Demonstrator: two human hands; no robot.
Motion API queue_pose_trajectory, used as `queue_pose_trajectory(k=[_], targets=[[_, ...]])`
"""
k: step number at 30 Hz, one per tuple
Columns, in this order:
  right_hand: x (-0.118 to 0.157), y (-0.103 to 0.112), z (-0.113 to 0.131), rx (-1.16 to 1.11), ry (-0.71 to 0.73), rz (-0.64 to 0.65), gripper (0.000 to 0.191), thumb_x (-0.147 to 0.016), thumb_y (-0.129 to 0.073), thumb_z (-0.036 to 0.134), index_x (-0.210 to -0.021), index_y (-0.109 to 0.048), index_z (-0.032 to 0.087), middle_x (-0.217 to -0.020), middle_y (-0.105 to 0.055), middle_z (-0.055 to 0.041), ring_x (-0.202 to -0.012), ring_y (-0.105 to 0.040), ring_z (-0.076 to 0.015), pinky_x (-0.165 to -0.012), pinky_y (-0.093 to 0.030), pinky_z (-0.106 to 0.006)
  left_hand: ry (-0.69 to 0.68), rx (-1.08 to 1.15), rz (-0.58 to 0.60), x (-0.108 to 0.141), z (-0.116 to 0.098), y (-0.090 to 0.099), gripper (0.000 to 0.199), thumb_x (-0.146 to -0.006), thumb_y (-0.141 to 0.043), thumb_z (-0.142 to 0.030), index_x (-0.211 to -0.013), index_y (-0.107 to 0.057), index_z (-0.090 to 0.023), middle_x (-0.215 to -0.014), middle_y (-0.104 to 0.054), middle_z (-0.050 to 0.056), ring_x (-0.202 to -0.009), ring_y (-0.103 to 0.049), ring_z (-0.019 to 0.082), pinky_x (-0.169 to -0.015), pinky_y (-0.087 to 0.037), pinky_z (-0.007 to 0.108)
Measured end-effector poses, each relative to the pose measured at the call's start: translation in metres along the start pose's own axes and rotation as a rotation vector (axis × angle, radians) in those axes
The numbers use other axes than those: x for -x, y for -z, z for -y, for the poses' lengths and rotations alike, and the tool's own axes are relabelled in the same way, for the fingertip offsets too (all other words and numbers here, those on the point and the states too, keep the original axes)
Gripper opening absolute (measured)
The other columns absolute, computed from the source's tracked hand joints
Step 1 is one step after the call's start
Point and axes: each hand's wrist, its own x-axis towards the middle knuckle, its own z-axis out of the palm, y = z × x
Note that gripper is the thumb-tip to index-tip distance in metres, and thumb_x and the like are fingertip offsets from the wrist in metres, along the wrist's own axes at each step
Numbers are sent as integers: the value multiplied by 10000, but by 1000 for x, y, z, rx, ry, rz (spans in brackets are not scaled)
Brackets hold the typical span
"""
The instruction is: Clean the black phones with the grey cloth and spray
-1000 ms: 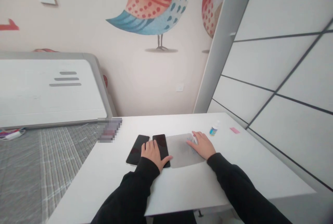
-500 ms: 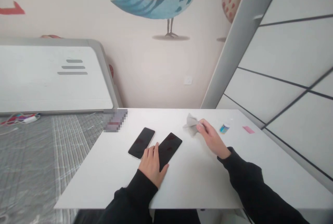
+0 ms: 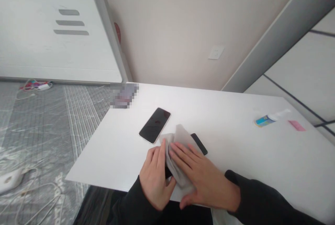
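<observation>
Resting the right hand [image 3: 201,174] palm down on a crumpled grey cloth [image 3: 184,137], with fingers stretched out and thumb spread to the near side, not closed around anything. Pressing the cloth across the middle of a dark-screened smartphone [image 3: 199,144], by the near edge of the white table [image 3: 217,111]. Leaving bare only its far-right end and a dark sliver at its near-left end. Holding that near-left end in the left hand [image 3: 157,176], with only a small gap between fingers and thumb, and with fingertips against the edge of the cloth. Cannot make out any contact between the covered phone and the table, because of the cloth and hands.

Can see an uncovered smartphone [image 3: 155,125] lying screen up, farther off and to the left, apart from the cloth. Well to the right, can see a small bottle [image 3: 265,120] with a blue and yellow label, near a pink slip [image 3: 296,125]. At the far-left corner, only a blurred-out item [image 3: 125,96].
</observation>
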Motion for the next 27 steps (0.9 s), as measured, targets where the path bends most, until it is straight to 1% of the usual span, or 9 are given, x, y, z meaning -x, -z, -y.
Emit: queue_pose_trajectory(k=[3, 5, 7, 10, 14, 16, 19, 23, 27], targets=[[2, 3, 1, 0, 20, 4, 1134, -815, -416, 883, -1622, -180, 122, -1649, -283, -149, -1512, -309, -321, -1204, -363, -509, 31, -28, -30, 7, -1, 6, 966, -771, -684, -191, -1583, -172, -84, -1233, -646, 163, -1036, -600, 313, -870, -567, 436], [7, 4, -10, 59, -80, -33, 1129, -821, -468, 857, -1614, -207, 95, -1636, -303, -185, -1487, -351, -356, -1155, -416, -539, 45, -21, -31, 10, -4, 9, 963, -808, -701, -258, -1588, -161, -95, -1217, -657, 159, -1027, -611, 312, -862, -564, 435], [10, 4, -17, 111, -165, -64, 1175, -801, -496, 861, -1610, -196, 62, -1626, -306, -223, -1477, -351, -401, -1132, -417, -590, 49, 16, 14, 11, -7, 13, 959, -822, -688, -249, -1596, -137, -115, -1249, -651, 153, -1065, -611, 310, -888, -559, 433], [9, 2, -2, 82, -127, -64, 1249, -760, -461, 908, -1616, -138, 57, -1622, -300, -237, -1478, -328, -434, -1156, -355, -638, 52, 9, 43, 11, -9, 15, 998, -814, -700, -244, -1604, -100, -139, -1271, -646, 144, -1068, -614, 312, -891, -562, 437], [5, -3, 29, -94, -15, -22, 1207, -785, -461, 887, -1632, -66, 123, -1645, -267, -184, -1490, -328, -392, -1203, -332, -564, 44, -84, 4, 13, -5, 11, 1086, -792, -773, -391, -1602, -101, -124, -1181, -676, 145, -943, -633, 312, -795, -575, 430], [9, -5, 30, -109, -56, -45, 1212, -800, -496, 859, -1632, -5, 128, -1662, -209, -192, -1492, -327, -389, -1182, -378, -542, 31, -97, -3, 14, -2, 8, 1094, -807, -759, -489, -1602, -105, -119, -1165, -683, 148, -925, -641, 312, -781, -571, 428], [21, -4, 14, -42, -170, -91, 1229, -801, -544, 832, -1631, -1, 107, -1665, -189, -213, -1481, -342, -405, -1150, -423, -560, 13, -84, -17, 15, 0, 6, 1070, -818, -733, -583, -1594, -149, -133, -1191, -684, 150, -968, -649, 312, -824, -566, 426], [25, 5, -4, 44, -220, -116, 1133, -818, -542, 820, -1628, -170, 121, -1629, -313, -201, -1465, -370, -414, -1170, -382, -609, 10, -48, -10, 14, -2, 7, 1073, -764, -798, -565, -1568, -225, -142, -1253, -672, 151, -1026, -640, 318, -871, -563, 428], [12, 4, 0, 52, -184, -97, 1084, -846, -495, 825, -1622, -202, 128, -1615, -345, -195, -1476, -357, -396, -1201, -326, -611, 22, 7, 33, 17, -4, 11, 1014, -800, -785, -394, -1584, -192, -148, -1319, -641, 156, -1105, -623, 329, -915, -562, 441]])
